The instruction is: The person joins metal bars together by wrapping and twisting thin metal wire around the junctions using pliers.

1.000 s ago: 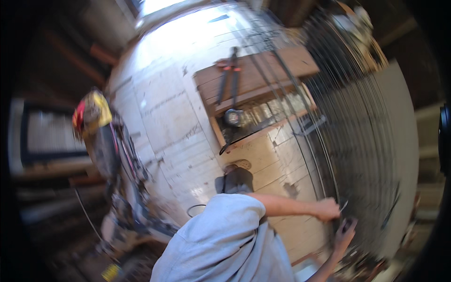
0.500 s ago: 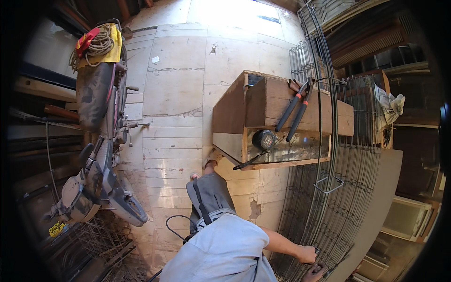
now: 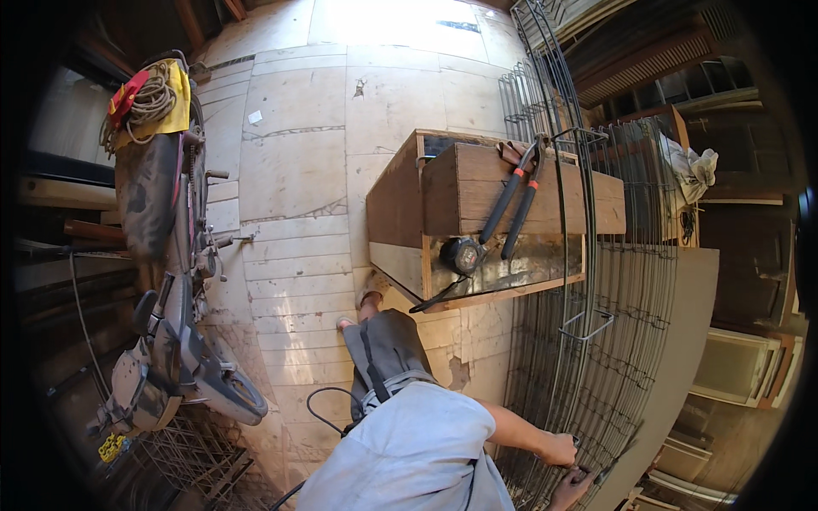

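My left hand [image 3: 560,449] is closed at the near right, beside a long bundle of steel rebar cages [image 3: 588,396] made of thin rods and rectangular stirrups. A small dark thing shows at its fingertips, too small to name. Just below it, my right hand [image 3: 572,487] has its fingers bent together at the rods. What it grips is hidden, though a slim dark piece [image 3: 607,471] sticks out beyond its fingers. Both hands are close together, near the end of the cages.
A wooden cabinet [image 3: 396,200] carries bolt cutters [image 3: 511,209] and a black tape measure [image 3: 461,255]; a taller cage [image 3: 586,255] passes over it. On the left stands a dusty motorcycle [image 3: 153,200] with coiled rope [image 3: 155,95]. Framed panels [image 3: 733,368] lean at right.
The view has shifted, so the cabinet, motorcycle and cages sit slightly farther left. My two hands remain close together at the rods, with the right one showing a little more.
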`<act>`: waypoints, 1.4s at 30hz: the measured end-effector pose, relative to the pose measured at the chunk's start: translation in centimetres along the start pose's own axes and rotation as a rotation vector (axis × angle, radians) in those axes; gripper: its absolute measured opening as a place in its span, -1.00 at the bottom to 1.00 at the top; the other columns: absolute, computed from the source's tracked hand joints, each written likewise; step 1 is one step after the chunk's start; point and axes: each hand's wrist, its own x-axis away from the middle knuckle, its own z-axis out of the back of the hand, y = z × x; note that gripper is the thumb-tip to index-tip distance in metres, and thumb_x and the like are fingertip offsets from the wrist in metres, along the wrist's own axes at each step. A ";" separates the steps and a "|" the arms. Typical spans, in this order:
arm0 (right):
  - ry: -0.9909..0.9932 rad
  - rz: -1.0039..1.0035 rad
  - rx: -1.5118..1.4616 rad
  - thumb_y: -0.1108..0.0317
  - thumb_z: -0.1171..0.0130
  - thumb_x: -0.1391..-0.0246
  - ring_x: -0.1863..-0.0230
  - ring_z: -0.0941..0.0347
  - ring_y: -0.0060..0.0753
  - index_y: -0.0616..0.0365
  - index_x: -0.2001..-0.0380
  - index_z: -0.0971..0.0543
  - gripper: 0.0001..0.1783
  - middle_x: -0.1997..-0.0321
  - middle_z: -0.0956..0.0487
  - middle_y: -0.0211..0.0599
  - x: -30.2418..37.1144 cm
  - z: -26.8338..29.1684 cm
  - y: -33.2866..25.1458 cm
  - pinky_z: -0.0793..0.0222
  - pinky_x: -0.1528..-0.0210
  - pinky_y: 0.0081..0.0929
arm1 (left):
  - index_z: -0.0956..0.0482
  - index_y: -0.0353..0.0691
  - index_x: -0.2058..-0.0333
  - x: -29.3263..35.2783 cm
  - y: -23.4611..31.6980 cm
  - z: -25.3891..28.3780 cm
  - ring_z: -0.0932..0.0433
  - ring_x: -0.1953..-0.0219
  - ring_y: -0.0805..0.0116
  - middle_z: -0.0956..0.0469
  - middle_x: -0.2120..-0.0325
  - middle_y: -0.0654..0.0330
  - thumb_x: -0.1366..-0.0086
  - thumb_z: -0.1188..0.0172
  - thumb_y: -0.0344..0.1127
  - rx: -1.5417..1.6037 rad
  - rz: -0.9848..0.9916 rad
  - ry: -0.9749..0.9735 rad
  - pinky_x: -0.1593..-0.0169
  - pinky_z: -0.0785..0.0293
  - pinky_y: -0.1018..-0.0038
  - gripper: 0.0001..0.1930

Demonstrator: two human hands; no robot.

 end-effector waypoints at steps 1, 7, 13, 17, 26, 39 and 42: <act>0.001 -0.001 0.001 0.27 -0.25 -0.10 0.23 -0.53 0.12 0.41 0.01 -0.45 -0.52 0.25 -0.57 0.20 0.0 0.0 -0.1 -0.45 0.18 -0.10 | -0.69 -0.10 0.33 -0.1 0.1 -0.2 -0.63 0.27 0.08 -0.63 0.36 0.05 -0.09 -0.29 -0.27 -0.031 0.013 0.000 0.31 -0.49 0.12 -0.84; 0.003 -0.016 -0.007 0.27 -0.24 -0.11 0.23 -0.53 0.12 0.41 0.02 -0.45 -0.53 0.26 -0.57 0.20 0.4 0.1 0.2 -0.45 0.18 -0.10 | -0.69 -0.09 0.34 0.2 0.7 0.0 -0.63 0.26 0.08 -0.63 0.35 0.05 -0.12 -0.24 -0.29 -0.032 0.053 -0.010 0.31 -0.49 0.12 -0.87; 0.005 -0.021 -0.016 0.27 -0.24 -0.12 0.23 -0.53 0.11 0.42 0.03 -0.45 -0.54 0.26 -0.57 0.21 0.6 0.1 0.2 -0.45 0.18 -0.10 | -0.68 -0.18 0.35 0.4 1.0 0.4 -0.64 0.28 0.05 -0.64 0.35 0.00 -0.15 -0.21 -0.31 -0.006 0.053 -0.002 0.30 -0.49 0.14 -0.86; 0.011 -0.023 -0.018 0.28 -0.23 -0.12 0.23 -0.53 0.11 0.43 0.04 -0.45 -0.54 0.27 -0.56 0.22 1.0 0.4 -0.2 -0.45 0.18 -0.10 | -0.67 -0.22 0.38 0.5 1.1 0.2 -0.65 0.32 0.06 -0.65 0.40 0.01 -0.14 -0.21 -0.31 -0.016 0.041 0.037 0.35 -0.49 0.15 -0.86; -0.016 -0.280 -0.117 0.45 -0.02 -0.29 0.59 -0.18 -0.46 0.28 0.18 -0.37 -0.87 0.57 -0.33 -0.31 1.5 -2.9 5.5 -0.17 0.52 -0.46 | -0.65 -0.16 0.45 0.6 1.6 -0.5 -0.65 0.39 0.06 -0.63 0.51 0.05 -0.06 -0.17 -0.28 -0.017 0.050 0.077 0.38 -0.51 0.14 -0.86; -0.028 -0.242 -0.235 0.44 0.03 -0.32 0.63 0.02 -0.56 0.24 0.19 -0.36 -0.91 0.67 -0.18 -0.40 2.0 -2.1 3.3 0.03 0.57 -0.44 | -0.64 -0.10 0.46 0.8 1.3 -0.2 -0.65 0.41 0.09 -0.61 0.56 0.12 -0.09 -0.18 -0.22 -0.037 0.080 0.009 0.41 -0.50 0.17 -0.87; 0.020 -0.187 -0.257 0.43 0.03 -0.33 0.63 0.02 -0.58 0.22 0.18 -0.36 -0.90 0.67 -0.16 -0.42 1.8 -2.6 4.3 0.05 0.58 -0.44 | -0.65 -0.08 0.44 0.5 1.2 -0.5 -0.66 0.40 0.09 -0.62 0.56 0.12 -0.11 -0.16 -0.22 -0.033 0.083 0.031 0.40 -0.50 0.15 -0.86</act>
